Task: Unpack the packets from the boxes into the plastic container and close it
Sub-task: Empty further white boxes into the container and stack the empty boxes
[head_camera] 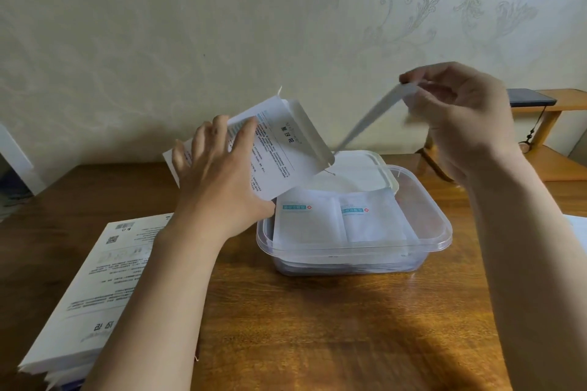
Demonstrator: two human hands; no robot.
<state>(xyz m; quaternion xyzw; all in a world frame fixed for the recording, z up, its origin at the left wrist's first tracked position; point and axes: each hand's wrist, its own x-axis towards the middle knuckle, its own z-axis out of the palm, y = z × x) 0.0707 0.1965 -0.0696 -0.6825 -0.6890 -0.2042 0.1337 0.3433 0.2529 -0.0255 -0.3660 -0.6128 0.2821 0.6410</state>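
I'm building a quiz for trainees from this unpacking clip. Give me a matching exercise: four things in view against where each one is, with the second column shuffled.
Things
1. tear strip
2. packets
3. lid
4. opened box

Places
a. inside the plastic container
b. gripped by the left hand, tilted in the air
c. pinched by the right hand
d. off, just behind the plastic container

Pairs: 1-c, 2-a, 3-d, 4-b

Bare forearms run to left hand (219, 178) and right hand (460, 124)
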